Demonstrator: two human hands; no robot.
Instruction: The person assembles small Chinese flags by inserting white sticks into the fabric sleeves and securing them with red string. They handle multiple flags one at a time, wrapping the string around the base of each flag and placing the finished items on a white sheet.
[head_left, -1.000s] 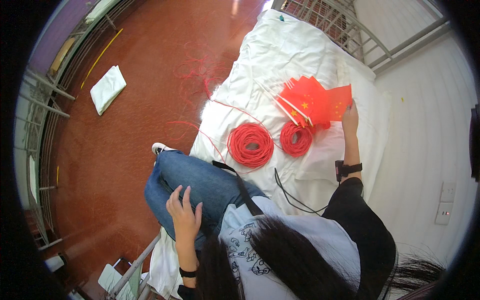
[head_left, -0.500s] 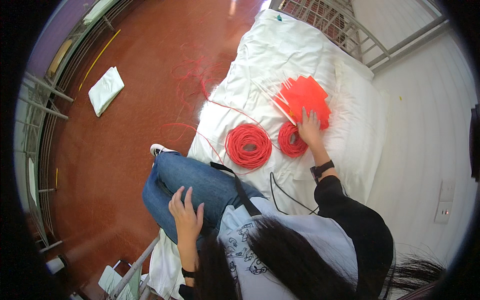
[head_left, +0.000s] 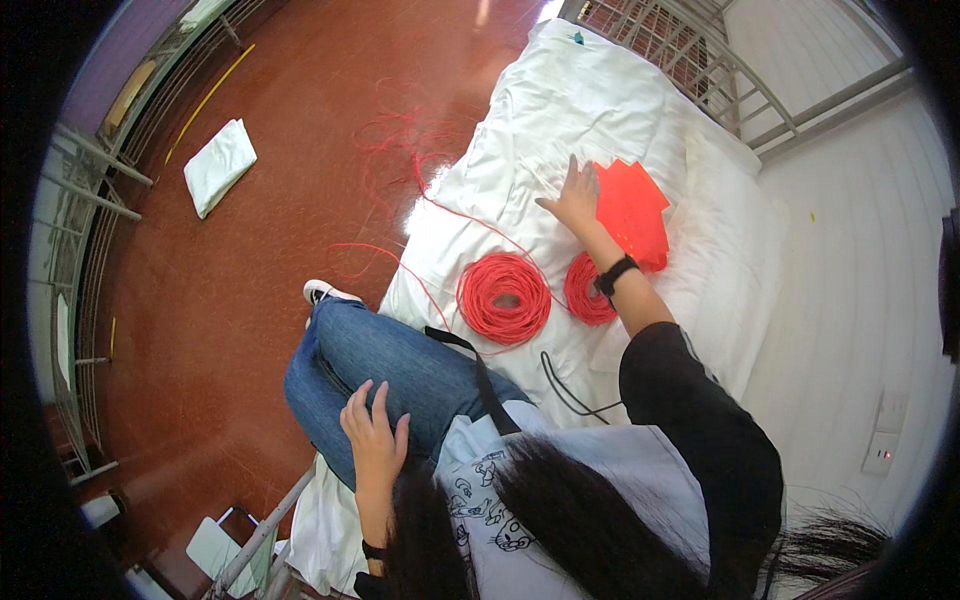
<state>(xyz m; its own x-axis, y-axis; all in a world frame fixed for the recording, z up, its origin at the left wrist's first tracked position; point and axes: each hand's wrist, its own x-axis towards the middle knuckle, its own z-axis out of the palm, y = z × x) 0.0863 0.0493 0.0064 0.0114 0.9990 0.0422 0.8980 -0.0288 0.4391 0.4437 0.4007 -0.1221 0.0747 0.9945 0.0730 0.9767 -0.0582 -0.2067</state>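
Observation:
A stack of small red flags [head_left: 635,220] lies on the white bed sheet [head_left: 560,95], its thin white sticks [head_left: 541,172] pointing to the far left. Over the sticks, at the flags' left edge, is my right hand [head_left: 574,203], thumb and fingers apart; whether it touches the sticks I cannot tell. Nearer to me lie two coils of red cord, a large one [head_left: 478,300] and a smaller one [head_left: 580,300] partly behind my right wrist. My left hand [head_left: 374,436] hovers over or rests on my jeans, fingers spread, holding nothing.
Loose red cord [head_left: 405,150] trails off the bed onto the red-brown floor [head_left: 270,220]. A folded white cloth [head_left: 220,168] lies on the floor. A metal bed rail [head_left: 740,75] stands at the far end, a white wall [head_left: 850,260] on the right. A black strap [head_left: 480,375] crosses my lap.
My right hand has moved left and farther away, from the near edge of the red flags to their white sticks. My left hand has stayed about where it was.

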